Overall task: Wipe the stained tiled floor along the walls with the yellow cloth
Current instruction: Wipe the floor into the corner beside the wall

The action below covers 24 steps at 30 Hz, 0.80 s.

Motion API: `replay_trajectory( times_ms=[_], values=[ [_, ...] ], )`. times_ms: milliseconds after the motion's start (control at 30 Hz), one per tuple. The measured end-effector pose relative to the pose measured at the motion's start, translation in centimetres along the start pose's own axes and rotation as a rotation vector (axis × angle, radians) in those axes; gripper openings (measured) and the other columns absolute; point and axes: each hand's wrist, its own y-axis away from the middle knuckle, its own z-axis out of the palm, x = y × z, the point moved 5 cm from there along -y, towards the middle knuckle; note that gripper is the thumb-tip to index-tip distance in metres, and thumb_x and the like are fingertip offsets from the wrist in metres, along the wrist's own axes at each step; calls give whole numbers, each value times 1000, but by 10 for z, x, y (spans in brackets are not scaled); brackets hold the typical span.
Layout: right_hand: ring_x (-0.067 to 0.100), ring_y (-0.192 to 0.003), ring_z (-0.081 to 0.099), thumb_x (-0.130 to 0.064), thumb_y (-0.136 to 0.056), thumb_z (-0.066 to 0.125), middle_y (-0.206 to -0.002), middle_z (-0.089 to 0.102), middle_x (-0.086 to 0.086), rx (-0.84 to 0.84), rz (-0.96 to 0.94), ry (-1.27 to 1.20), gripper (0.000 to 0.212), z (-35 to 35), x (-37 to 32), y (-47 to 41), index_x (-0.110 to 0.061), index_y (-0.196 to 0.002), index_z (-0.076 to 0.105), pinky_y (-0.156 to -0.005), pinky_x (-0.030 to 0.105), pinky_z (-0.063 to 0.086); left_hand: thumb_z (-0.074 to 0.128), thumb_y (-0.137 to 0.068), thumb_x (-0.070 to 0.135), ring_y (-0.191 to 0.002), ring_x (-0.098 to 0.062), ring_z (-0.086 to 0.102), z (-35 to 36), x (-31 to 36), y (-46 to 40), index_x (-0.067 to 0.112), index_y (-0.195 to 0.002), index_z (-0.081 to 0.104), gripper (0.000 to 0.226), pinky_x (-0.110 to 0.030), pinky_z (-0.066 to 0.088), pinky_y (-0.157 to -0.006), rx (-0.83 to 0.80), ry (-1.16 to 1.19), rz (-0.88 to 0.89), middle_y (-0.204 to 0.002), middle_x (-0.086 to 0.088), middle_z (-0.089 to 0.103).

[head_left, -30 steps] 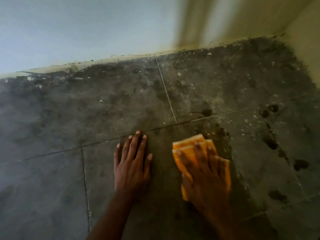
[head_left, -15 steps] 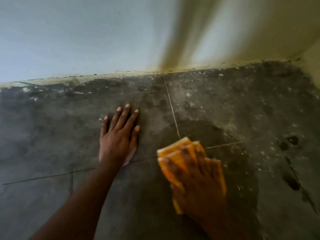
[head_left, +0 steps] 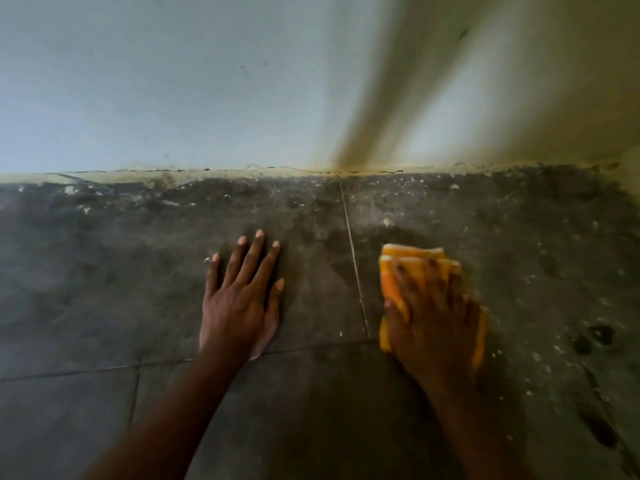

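My right hand (head_left: 433, 317) lies flat on the folded yellow cloth (head_left: 410, 253) and presses it onto the dark stained tiled floor (head_left: 519, 254), just right of a pale grout line (head_left: 353, 258). The cloth's far edge sticks out beyond my fingertips, a short way from the wall's foot (head_left: 242, 174). My left hand (head_left: 242, 299) rests palm down on the neighbouring tile, fingers spread, holding nothing.
A pale wall (head_left: 173, 81) runs across the top, with a dirty yellowish strip where it meets the floor. A second wall (head_left: 630, 168) closes the corner at the far right. White specks and dark blotches (head_left: 601, 334) dot the tiles at right.
Both hands have moved forward toward the wall. The cloth has slid across the grout crossing onto the far right tile, leaving a darker wiped patch behind it.
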Motion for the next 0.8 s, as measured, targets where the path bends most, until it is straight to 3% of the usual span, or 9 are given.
replay_trajectory(
  times_ms=[100, 233, 333, 433, 533, 600, 667, 733, 800],
  values=[
    [48, -157, 1, -65, -96, 38, -174, 10, 8, 42, 372, -168, 68, 9, -38, -74, -47, -160, 25, -122, 72, 5, 23, -108, 53, -165, -17, 2, 5, -2, 0, 34, -167, 18, 62, -53, 9, -132, 27, -12, -5, -177, 7, 8],
    [44, -159, 6, -61, -97, 38, -173, 19, 3, 49, -124, -147, 63, 19, -141, -91, -47, -158, 32, -125, 67, 5, 30, -106, 52, -164, -17, 10, 5, -5, -2, 36, -165, 27, 61, -52, 15, -131, 54, -3, -20, -176, 7, 15],
    [35, -161, 1, -60, -100, 35, -175, 7, -5, 19, -387, -14, 62, 14, -104, -43, -53, -160, 19, -125, 66, 2, 31, -106, 52, -164, -17, 9, 2, -3, 1, 36, -166, 25, 62, -53, 17, -131, 24, -11, -35, -177, 6, 13],
    [41, -160, 8, -59, -97, 30, -175, 15, 0, 60, -46, -1, 65, 9, -42, -67, -51, -161, 21, -120, 74, 4, 27, -108, 53, -165, -19, 1, 6, -3, 1, 37, -168, 11, 64, -56, 15, -131, -2, -50, -2, -178, 6, 3],
    [52, -155, 8, -57, -93, 32, -172, 19, 9, 76, 255, -110, 70, 12, -66, -126, -40, -161, 30, -120, 75, 6, 27, -108, 52, -165, -21, 3, 9, -2, -3, 36, -168, 10, 65, -56, 14, -130, 10, -65, 8, -178, 5, 3],
    [52, -156, 5, -57, -95, 29, -173, 16, 6, 37, 93, -127, 70, 15, -111, -141, -39, -162, 28, -123, 72, 3, 28, -108, 52, -165, -21, 4, 9, -2, -7, 36, -168, 11, 65, -55, 15, -130, 1, -78, 5, -178, 5, 4],
    [47, -158, 1, -58, -97, 24, -175, 12, -1, -30, -241, -75, 67, 21, -139, -125, -43, -163, 23, -124, 68, 1, 28, -108, 52, -165, -21, 5, 7, -4, -7, 36, -168, 12, 65, -55, 15, -130, -23, -70, -4, -178, 5, 4],
    [38, -160, -7, -58, -99, 27, -175, 3, -8, -116, -513, -25, 65, 16, -126, -98, -50, -162, 15, -125, 67, 2, 25, -107, 54, -165, -22, 5, 3, -3, -9, 37, -168, 11, 65, -54, 12, -131, -60, -43, -19, -178, 6, 3],
    [31, -161, -9, -56, -99, 32, -175, -3, -12, -142, -587, 34, 65, 9, -79, -77, -53, -161, 10, -124, 64, 4, 24, -106, 57, -164, -23, 6, -1, -1, -11, 36, -168, 14, 66, -53, 10, -131, -88, -3, -27, -177, 6, 3]
  ],
)
